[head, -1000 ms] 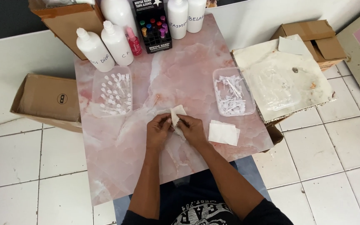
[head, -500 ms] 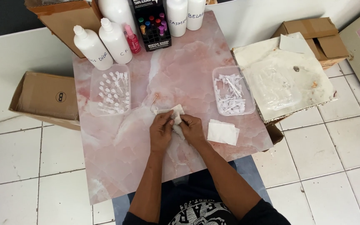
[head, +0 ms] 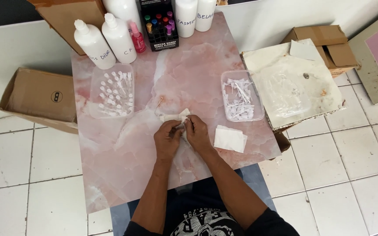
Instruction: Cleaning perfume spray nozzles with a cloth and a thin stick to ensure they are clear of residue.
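A: Where is the cloth (head: 175, 116) sitting right now?

B: On the desk (head: 123, 166), near its middle, just beyond both hands. It is a small pale piece, bunched up, with its long axis running left to right across the desk.

A: And the hands?

B: The left hand (head: 167, 140) and right hand (head: 197, 133) meet at the near edge of the cloth — knuckles almost touching each other. The fingers of both are curled and pressed together, and they seem to pinch the cloth's right end, or something small wrapped in it. What exactly sits between them I cannot tell; the hands hide it.

A: Which hand is nearer the cloth?

B: Both touch it. The right hand's fingers sit at its right end, while the rest trails off to the left, above the left hand's knuckles — so the free end lies left and away from the body.

A: What else is around?

B: A folded white tissue (head: 229, 138) lies just right of the right hand. Further right is a clear tray (head: 242, 96) of small white plastic parts, and on the left a second tray (head: 111, 91) of small white-capped vials. At the far edge stand white bottles (head: 106, 39), a small pink bottle (head: 137, 38) and a black box (head: 159, 24) of coloured caps. Cardboard boxes (head: 40, 98) rest on the tiled floor.
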